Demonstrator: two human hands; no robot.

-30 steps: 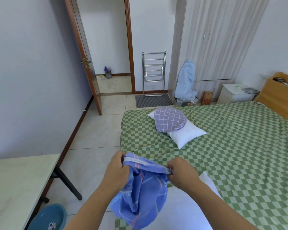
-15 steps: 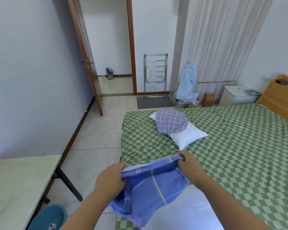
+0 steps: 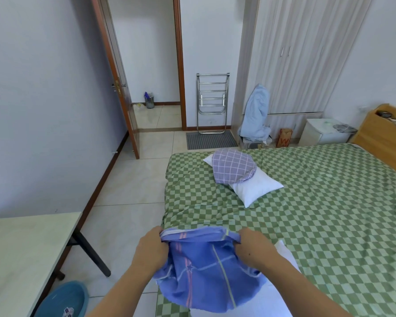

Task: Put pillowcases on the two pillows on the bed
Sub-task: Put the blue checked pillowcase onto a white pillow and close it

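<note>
A blue pillowcase (image 3: 204, 273) with pale and pink stripes hangs in front of me over the near corner of the bed (image 3: 329, 213). My left hand (image 3: 150, 250) grips its top hem at the left and my right hand (image 3: 253, 245) grips the hem at the right, stretching the edge between them. Under the cloth lies a bare white pillow (image 3: 286, 255), mostly hidden. Farther up the bed a second white pillow (image 3: 254, 189) lies with a purple checked pillowcase (image 3: 233, 167) resting on top of it.
The bed has a green checked sheet and a wooden headboard (image 3: 384, 133) at the right. A pale table (image 3: 25, 252) stands at the left with a blue basin (image 3: 62, 300) beneath. Beyond are an open door (image 3: 117, 83), a metal rack (image 3: 212, 102) and a wardrobe (image 3: 306, 53).
My hands first spread apart, pulling the bunched hem of the blue pillowcase flat, and the cloth opened out below them. The right hand has since come slightly back toward me.
</note>
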